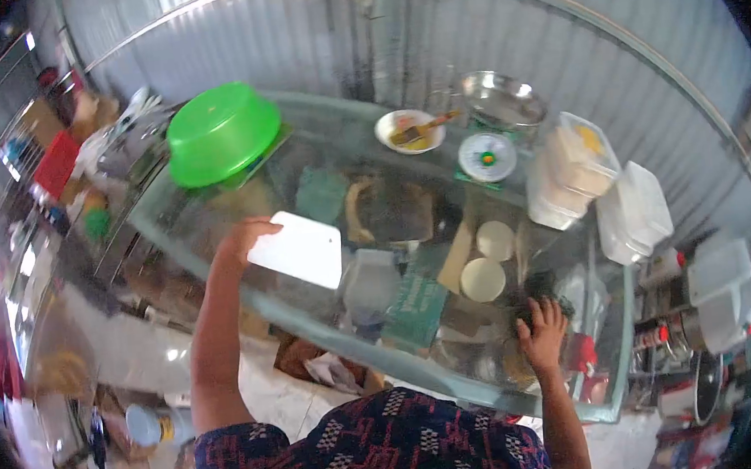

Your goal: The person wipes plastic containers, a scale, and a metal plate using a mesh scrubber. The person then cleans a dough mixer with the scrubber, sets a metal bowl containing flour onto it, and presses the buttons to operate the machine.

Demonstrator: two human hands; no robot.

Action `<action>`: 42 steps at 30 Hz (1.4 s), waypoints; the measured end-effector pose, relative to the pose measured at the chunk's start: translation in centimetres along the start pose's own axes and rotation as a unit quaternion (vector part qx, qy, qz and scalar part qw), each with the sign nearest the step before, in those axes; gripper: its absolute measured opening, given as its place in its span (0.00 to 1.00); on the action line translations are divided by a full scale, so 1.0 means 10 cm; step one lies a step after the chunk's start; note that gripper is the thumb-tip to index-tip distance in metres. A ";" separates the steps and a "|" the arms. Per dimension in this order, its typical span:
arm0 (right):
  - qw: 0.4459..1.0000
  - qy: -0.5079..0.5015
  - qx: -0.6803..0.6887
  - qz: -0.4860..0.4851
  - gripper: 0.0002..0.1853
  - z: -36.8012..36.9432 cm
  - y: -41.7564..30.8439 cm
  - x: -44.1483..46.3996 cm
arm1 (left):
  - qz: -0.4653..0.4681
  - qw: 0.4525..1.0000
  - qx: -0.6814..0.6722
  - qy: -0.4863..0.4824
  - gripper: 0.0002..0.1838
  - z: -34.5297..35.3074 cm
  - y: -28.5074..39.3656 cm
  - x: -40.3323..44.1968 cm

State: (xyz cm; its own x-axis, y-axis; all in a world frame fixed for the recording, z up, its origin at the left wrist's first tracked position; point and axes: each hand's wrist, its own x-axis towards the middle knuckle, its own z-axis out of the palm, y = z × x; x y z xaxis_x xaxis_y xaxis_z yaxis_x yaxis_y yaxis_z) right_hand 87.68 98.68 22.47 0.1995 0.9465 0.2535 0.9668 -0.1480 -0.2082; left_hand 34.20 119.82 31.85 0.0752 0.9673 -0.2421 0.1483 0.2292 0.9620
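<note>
My left hand (251,238) grips a white rectangular scraper or board (300,250) by its left edge, thumb on top, above the front left part of the glass table (331,335). On the right part of the glass lies my right hand (543,334), fingers apart, holding nothing. Round pale items (483,279) show beneath the glass, left of my right hand. A green box (416,307) is also visible through it.
An upturned green basin (222,133) stands at the back left. Along the back are a white bowl (392,132) with a brush (424,129), a scale (487,157) and a metal bowl (503,98). Plastic containers (633,212) stand at the right.
</note>
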 end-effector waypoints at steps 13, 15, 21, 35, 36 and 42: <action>0.999 0.043 0.023 0.014 0.28 -0.05 0.02 0.02 | 0.061 0.947 -0.248 -0.197 0.14 2.72 2.06 1.55; 0.998 0.049 0.030 0.010 0.28 -0.07 0.03 0.02 | 0.046 0.950 -0.241 -0.192 0.14 3.05 2.14 1.75; 0.996 0.080 0.021 0.045 0.29 -0.01 0.11 -0.01 | -0.013 0.936 -0.237 -0.261 0.09 3.58 2.10 2.23; 0.962 0.125 -0.069 0.233 0.27 -0.01 0.93 -0.08 | 0.238 0.909 0.230 -0.253 0.04 3.10 1.31 0.77; 0.951 0.128 -0.091 0.266 0.27 -0.03 1.10 -0.12 | 0.246 0.898 0.246 -0.271 0.07 3.03 1.19 0.65; 0.885 0.205 -0.124 0.399 0.27 -0.04 1.51 -0.21 | 0.152 0.851 0.309 -0.397 0.18 2.90 0.75 0.32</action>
State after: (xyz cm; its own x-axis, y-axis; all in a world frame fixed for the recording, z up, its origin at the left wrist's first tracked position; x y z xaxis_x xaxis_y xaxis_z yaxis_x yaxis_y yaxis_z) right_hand 101.94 94.34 19.15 0.8267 0.3352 0.4519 0.4864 -0.8295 -0.2746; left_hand 64.12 121.48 34.66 0.8084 0.5378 -0.2393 0.4750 -0.3559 0.8048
